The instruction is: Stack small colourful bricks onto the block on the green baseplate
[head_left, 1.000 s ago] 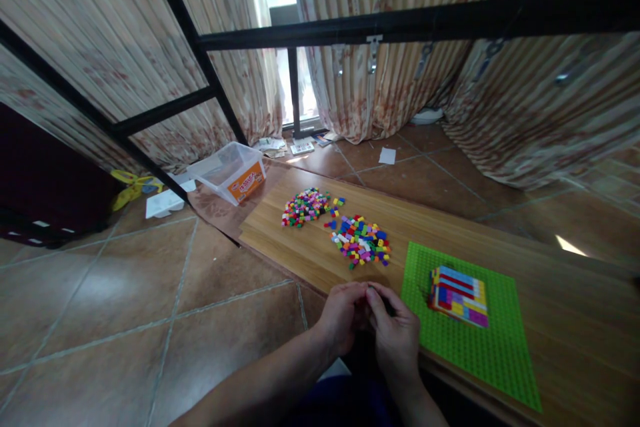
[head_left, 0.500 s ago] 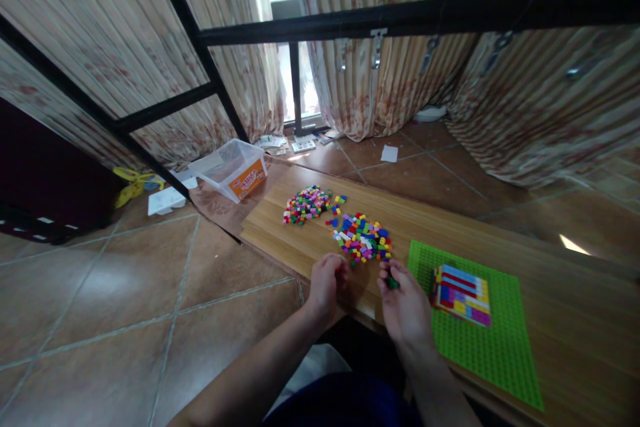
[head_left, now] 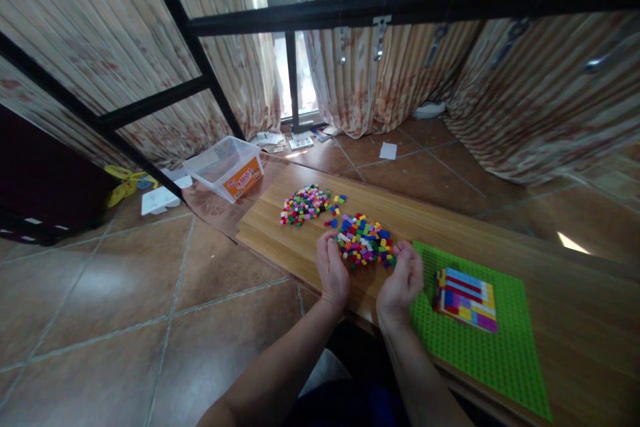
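Both my hands sit at the near edge of the desk, in the lower middle of the frame, flanking the nearer pile of small bricks. My left hand is loosely curled with its fingertips touching the pile's left edge; its grip looks empty, though I cannot tell for sure what lies under the fingers. My right hand is cupped at the pile's right edge, thumb side up, and a small green brick seems pinched at its fingertips, but it is too small to be certain. To pick well here, I judge it best to single out 1 brick with thumb and forefinger instead of raking the heap, and to keep my wrists low so nothing scatters off the desk edge. A second, smaller brick pile lies just beyond, toward the upper left. The green baseplate, at the lower right, carries a striped block of stacked bricks. On the floor at the left, a clear plastic tub with an orange label looks empty.
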Available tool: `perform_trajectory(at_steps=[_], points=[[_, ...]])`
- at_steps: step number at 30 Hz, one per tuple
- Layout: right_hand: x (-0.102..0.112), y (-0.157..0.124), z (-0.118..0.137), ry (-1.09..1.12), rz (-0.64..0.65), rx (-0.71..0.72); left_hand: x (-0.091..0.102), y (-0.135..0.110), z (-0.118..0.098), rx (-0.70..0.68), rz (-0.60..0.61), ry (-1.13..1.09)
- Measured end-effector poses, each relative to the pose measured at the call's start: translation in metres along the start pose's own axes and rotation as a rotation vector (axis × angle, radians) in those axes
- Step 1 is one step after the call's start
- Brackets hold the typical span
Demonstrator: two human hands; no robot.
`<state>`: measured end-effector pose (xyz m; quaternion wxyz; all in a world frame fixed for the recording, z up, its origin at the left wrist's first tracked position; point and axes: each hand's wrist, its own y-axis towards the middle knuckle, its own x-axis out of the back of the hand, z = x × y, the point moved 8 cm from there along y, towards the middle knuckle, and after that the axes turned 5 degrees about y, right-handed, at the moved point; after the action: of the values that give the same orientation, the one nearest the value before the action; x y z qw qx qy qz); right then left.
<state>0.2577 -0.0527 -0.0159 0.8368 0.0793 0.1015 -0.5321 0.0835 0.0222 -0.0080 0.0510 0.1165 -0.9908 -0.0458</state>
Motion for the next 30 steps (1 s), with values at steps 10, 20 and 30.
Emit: perform_trajectory(at_steps=[10,20,30], points=[[-0.018,-0.006,-0.004,-0.051,0.061,0.015,-0.01,-0.004,0.002,0.009,0.004,-0.052],[-0.001,-0.01,0.013,-0.088,0.108,0.032,-0.001,0.0,-0.006,0.012,0.019,-0.073],[-0.003,-0.085,0.014,-0.592,0.973,0.075,0.011,0.035,-0.014,-0.263,0.229,0.263]])
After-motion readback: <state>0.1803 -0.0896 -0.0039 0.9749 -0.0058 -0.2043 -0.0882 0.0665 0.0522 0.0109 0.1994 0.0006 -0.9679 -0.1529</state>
